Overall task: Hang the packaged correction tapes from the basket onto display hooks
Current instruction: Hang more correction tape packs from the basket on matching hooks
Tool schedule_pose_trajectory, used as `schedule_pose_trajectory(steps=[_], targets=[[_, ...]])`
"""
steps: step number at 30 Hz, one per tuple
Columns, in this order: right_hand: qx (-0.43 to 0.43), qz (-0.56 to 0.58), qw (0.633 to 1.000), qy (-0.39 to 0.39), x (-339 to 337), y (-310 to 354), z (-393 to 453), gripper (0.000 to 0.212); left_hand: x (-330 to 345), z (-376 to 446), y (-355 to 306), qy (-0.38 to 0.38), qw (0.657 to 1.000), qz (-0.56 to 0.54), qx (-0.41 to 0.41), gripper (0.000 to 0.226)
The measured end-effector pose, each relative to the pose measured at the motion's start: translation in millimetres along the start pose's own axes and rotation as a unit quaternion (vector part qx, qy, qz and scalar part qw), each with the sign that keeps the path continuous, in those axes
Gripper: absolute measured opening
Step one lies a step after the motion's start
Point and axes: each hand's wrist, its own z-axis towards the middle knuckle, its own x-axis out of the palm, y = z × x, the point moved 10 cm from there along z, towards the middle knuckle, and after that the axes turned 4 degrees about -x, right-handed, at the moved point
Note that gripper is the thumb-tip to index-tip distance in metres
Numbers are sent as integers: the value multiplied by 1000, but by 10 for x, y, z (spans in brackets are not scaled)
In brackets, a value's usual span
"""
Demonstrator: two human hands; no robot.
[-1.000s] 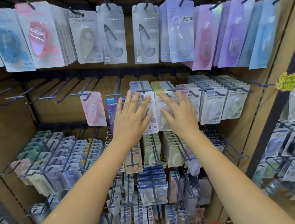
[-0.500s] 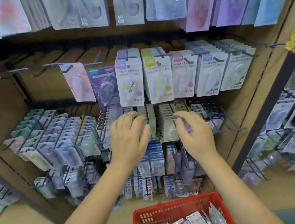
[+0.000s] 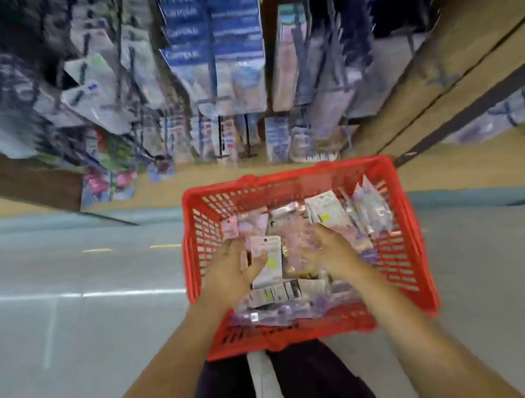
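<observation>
Both hands reach into the red slatted plastic basket on the near floor, the left hand gripping a white carded correction-tape pack, the right hand blurred beyond telling, with many packs left unhung.

We have both bare forearms stretched forward and down, side by side. Our left hand is palm-down with the thumb curled against a white packet, seemingly gripping it. Our right hand is palm-down, fingers blurred, so its hold is unclear.
</observation>
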Motion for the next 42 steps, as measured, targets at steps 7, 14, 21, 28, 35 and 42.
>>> schedule_pose_trajectory(steps=[7, 14, 21, 28, 35, 42], targets=[[9, -87, 984, 155, 972, -450, 488, 80, 679, 375, 646, 46, 995, -39, -85, 100], [18, -119, 984, 130, 1020, -669, 413, 68, 962, 553, 1003, 19, 993, -41, -106, 124], [27, -29, 992, 119, 815, -698, 471, 63, 891, 415, 802, 32, 986, -138, -87, 111], [38, 6, 995, 92, 686, -846, 490, 66, 917, 403, 852, -19, 992, -85, -90, 93], [46, 80, 993, 68, 663, -836, 492, 27, 839, 475, 676, -42, 983, -172, -49, 78], [24, 128, 991, 16, 491, -718, 519, 48, 873, 529, 916, -80, 951, -278, -111, 107]])
